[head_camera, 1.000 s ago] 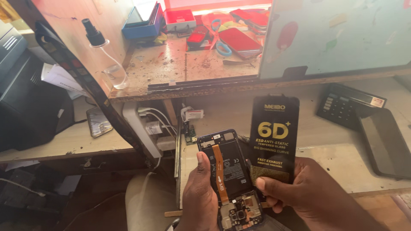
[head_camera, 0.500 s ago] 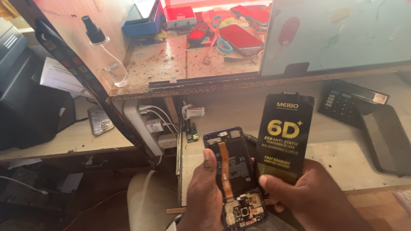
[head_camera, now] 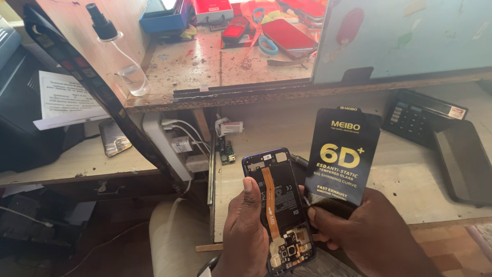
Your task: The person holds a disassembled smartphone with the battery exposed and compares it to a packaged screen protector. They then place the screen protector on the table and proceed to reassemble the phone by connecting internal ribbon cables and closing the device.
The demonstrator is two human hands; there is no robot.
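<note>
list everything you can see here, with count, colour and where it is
opened phone: one, black inside with an orange ribbon cable, back cover off, held low centre
flat packet: one, black with gold lettering, held upright beside the phone
spray bottle: one, clear with black nozzle, upper shelf left
scissors: one, blue handles, upper shelf
red phone: one, lying flat on upper shelf
desk telephone: one, black, lower bench right
circuit board: one, green, lower bench by the white cables
printer: one, black, far left
left hand: grips the phone, thumb on its edge
right hand: holds the packet's lower end
</note>
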